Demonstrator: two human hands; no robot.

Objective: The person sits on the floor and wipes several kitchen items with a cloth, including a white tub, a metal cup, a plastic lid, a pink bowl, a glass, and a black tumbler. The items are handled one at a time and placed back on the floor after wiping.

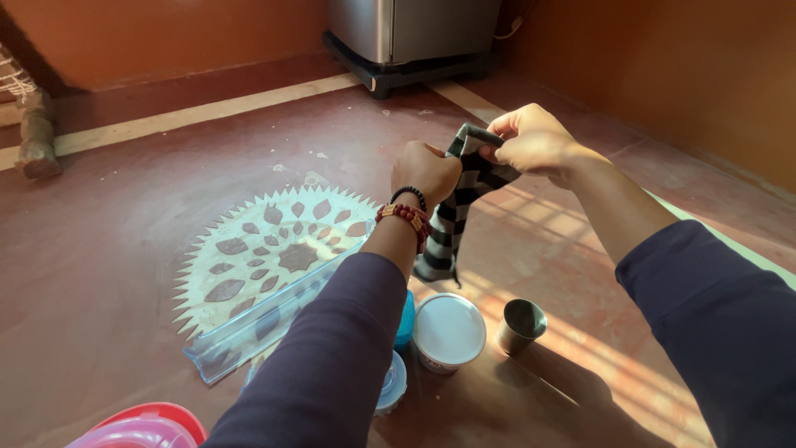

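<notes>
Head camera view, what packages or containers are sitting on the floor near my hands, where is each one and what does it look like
White round tub: on the floor below the hands, white lid, sides barely seen.
Blue container: left of the tub, mostly hidden by the left sleeve.
Clear-lidded round container: in front of the blue one, partly hidden.
Steel cup: right of the tub, upright, open.
Pink and red lidded box: bottom left edge.
No signs or screens.

cloth (452, 217): hangs down from the fingers (507, 126) of both hands
tub (448, 331): on the floor, below the fingers
cup (521, 325): just right of the tub
tray (265, 319): left of the fingers, lower down
</notes>
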